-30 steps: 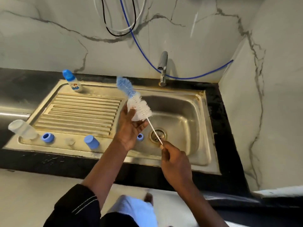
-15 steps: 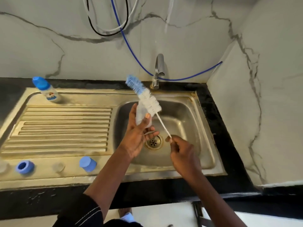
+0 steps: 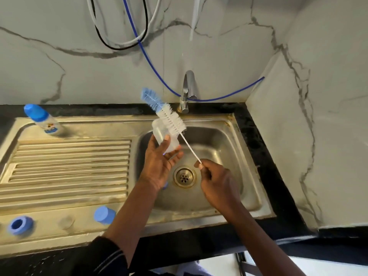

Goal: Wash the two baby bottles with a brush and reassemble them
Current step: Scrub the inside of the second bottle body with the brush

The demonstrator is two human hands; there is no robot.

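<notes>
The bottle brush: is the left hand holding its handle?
No, the right hand pinches the thin handle of the white and blue bottle brush; the left hand holds a clear plastic baby bottle.

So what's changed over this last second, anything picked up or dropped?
Nothing picked up or dropped. Both hands drifted rightward over the sink basin, taking the brush and clear bottle along. The left hand still holds the bottle, the right hand still pinches the brush's wire handle, bristles outside the bottle. Capped bottle, blue cap and blue ring haven't moved.
</notes>
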